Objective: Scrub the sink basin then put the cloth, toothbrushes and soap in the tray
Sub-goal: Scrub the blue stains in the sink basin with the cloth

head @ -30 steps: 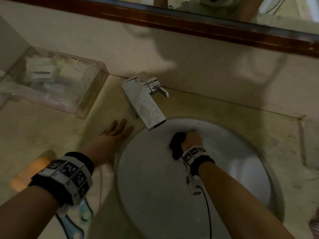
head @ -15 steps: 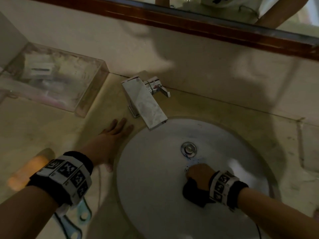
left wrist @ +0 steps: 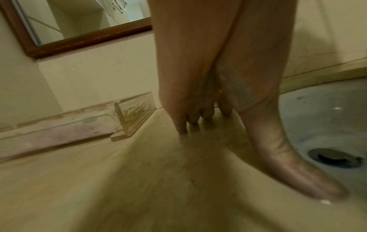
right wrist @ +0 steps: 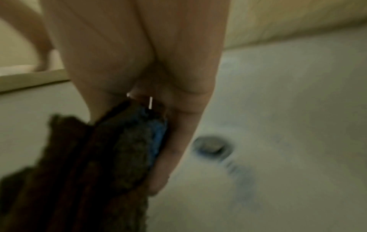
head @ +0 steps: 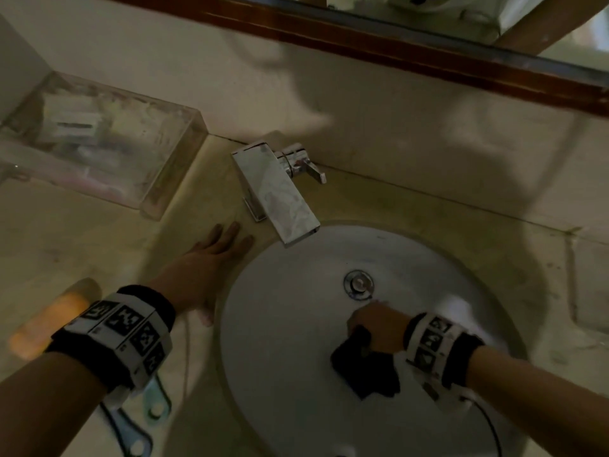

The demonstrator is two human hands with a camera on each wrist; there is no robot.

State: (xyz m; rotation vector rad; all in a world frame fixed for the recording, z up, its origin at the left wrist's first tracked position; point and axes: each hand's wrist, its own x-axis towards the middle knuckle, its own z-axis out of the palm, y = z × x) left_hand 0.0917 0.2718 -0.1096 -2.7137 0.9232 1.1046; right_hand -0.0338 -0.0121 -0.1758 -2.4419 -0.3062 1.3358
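The white round sink basin (head: pixel 296 324) has a metal drain (head: pixel 358 285) at its middle. My right hand (head: pixel 369 328) is inside the basin just in front of the drain. It grips a dark bunched cloth (head: pixel 365 371) and presses it on the basin floor. In the right wrist view the cloth (right wrist: pixel 119 149) shows brown and blue folds under curled fingers. My left hand (head: pixel 220 249) lies flat on the counter beside the basin's left rim, fingers straight. An orange soap bar (head: pixel 49 321) lies left of my left wrist. A clear tray (head: pixel 158 179) stands at the back left.
A square chrome faucet (head: pixel 276 196) juts over the basin's back edge, with its lever (head: pixel 309 169) behind it. Pale blue items (head: pixel 155 404), possibly toothbrushes, lie on the counter partly hidden under my left wrist. A wood-framed mirror (head: pixel 395 44) runs along the wall.
My right hand carried the cloth from the back of the basin under the faucet to the front, just past the drain. The left hand stayed put.
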